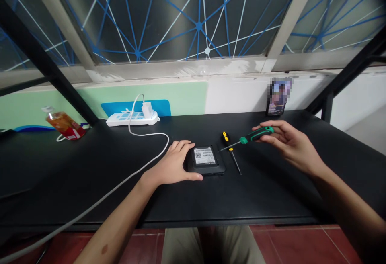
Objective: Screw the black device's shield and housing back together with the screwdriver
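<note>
A flat black electronic box (221,168) with a white printed label lies on the desk in front of me. My left hand (175,163) grips it from the left, fingers on the far edge and thumb along the near edge. In my right hand (289,145), a green and black screwdriver (256,134) is pinched by the handle. Its shaft points left and down, and its tip is at the right side of the box; whether it touches is too small to tell. Just right of the box lies a second screwdriver (235,161), with a yellow and black handle.
A white power strip (132,118) with a plugged-in charger (147,110) stands at the back, and its white cable (147,166) runs across the desk on my left. There is a drink bottle (64,125) at the left. Against the wall leans a phone (276,105).
</note>
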Action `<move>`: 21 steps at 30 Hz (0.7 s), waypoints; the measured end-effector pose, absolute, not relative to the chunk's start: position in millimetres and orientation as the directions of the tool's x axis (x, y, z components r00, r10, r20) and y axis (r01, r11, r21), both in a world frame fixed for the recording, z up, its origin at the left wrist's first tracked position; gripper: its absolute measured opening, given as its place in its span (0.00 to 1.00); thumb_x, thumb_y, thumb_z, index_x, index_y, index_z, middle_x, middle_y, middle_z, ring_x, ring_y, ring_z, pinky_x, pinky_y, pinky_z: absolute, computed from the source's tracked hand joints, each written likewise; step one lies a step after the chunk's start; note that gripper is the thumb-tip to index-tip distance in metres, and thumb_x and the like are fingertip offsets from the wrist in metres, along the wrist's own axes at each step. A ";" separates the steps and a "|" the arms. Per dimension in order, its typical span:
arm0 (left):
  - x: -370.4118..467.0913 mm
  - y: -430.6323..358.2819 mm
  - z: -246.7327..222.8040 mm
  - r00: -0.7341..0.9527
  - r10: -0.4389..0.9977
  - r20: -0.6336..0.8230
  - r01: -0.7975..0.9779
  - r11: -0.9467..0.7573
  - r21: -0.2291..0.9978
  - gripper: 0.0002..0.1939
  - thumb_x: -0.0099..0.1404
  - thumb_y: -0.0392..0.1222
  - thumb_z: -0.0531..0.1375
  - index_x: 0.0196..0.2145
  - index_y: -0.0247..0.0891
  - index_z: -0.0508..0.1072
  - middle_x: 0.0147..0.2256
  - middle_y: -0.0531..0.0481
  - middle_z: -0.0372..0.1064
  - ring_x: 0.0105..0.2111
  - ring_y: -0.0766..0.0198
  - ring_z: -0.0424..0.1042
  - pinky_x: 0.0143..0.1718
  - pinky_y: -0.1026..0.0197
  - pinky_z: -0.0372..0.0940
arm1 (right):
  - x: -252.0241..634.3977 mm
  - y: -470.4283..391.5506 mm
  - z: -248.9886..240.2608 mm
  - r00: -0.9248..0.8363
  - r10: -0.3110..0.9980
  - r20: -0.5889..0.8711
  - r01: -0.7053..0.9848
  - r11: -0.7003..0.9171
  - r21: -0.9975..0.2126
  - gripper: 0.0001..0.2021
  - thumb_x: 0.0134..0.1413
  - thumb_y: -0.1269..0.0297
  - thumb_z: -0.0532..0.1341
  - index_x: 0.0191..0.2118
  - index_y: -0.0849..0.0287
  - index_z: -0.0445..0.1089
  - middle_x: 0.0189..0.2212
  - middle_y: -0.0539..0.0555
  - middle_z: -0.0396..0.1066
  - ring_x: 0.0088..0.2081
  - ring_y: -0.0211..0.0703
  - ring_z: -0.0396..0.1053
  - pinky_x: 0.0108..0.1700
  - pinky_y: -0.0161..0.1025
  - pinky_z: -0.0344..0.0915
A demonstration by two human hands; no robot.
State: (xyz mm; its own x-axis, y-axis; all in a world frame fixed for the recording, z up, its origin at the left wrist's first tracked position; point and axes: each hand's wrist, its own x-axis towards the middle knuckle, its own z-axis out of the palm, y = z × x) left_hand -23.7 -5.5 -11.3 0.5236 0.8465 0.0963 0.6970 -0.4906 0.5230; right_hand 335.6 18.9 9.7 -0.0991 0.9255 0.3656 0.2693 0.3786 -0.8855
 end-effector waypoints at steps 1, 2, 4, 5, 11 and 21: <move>-23.6 -5.4 -11.2 0.524 0.846 0.098 0.698 -0.493 0.519 0.50 0.54 0.68 0.67 0.66 0.42 0.58 0.65 0.39 0.54 0.65 0.38 0.52 0.64 0.37 0.54 | 335.4 19.1 9.1 -0.098 0.926 0.365 0.264 0.378 -0.888 0.16 0.54 0.58 0.69 0.47 0.50 0.70 0.47 0.54 0.78 0.47 0.44 0.78 0.53 0.37 0.73; -23.4 -5.4 -11.1 0.524 0.846 0.100 0.699 -0.494 0.517 0.50 0.54 0.68 0.67 0.66 0.42 0.58 0.65 0.39 0.54 0.65 0.38 0.52 0.64 0.37 0.54 | 335.3 19.3 8.5 -0.094 0.925 0.367 0.259 0.379 -0.888 0.16 0.54 0.58 0.69 0.47 0.50 0.70 0.47 0.55 0.78 0.46 0.44 0.78 0.53 0.37 0.73; -23.2 -5.3 -11.1 0.526 0.845 0.099 0.700 -0.496 0.514 0.50 0.54 0.68 0.67 0.66 0.41 0.57 0.65 0.39 0.54 0.65 0.38 0.52 0.64 0.37 0.54 | 335.4 19.7 7.6 -0.080 0.923 0.377 0.258 0.385 -0.886 0.16 0.54 0.58 0.69 0.47 0.50 0.71 0.46 0.55 0.78 0.46 0.44 0.78 0.52 0.37 0.74; -23.2 -5.2 -11.1 0.526 0.845 0.096 0.702 -0.495 0.512 0.50 0.54 0.68 0.67 0.66 0.41 0.57 0.65 0.38 0.54 0.65 0.39 0.52 0.64 0.37 0.54 | 335.5 19.8 7.2 -0.073 0.922 0.381 0.261 0.386 -0.885 0.16 0.53 0.58 0.69 0.47 0.51 0.71 0.46 0.55 0.78 0.45 0.45 0.78 0.52 0.38 0.74; -23.5 -5.4 -11.8 0.528 0.843 0.101 0.698 -0.499 0.513 0.50 0.54 0.68 0.67 0.65 0.40 0.58 0.65 0.39 0.54 0.64 0.38 0.52 0.64 0.38 0.54 | 336.2 19.6 6.1 -0.056 0.929 0.366 0.248 0.368 -0.896 0.16 0.53 0.57 0.70 0.47 0.51 0.71 0.46 0.56 0.78 0.45 0.46 0.78 0.52 0.40 0.75; -22.9 -6.4 -9.9 0.521 0.849 0.089 0.704 -0.487 0.517 0.51 0.53 0.68 0.68 0.66 0.39 0.58 0.64 0.38 0.54 0.64 0.39 0.53 0.64 0.39 0.54 | 339.4 20.7 2.1 -0.033 0.933 0.359 0.265 0.354 -0.897 0.21 0.50 0.52 0.71 0.47 0.52 0.70 0.46 0.57 0.78 0.44 0.47 0.78 0.51 0.43 0.75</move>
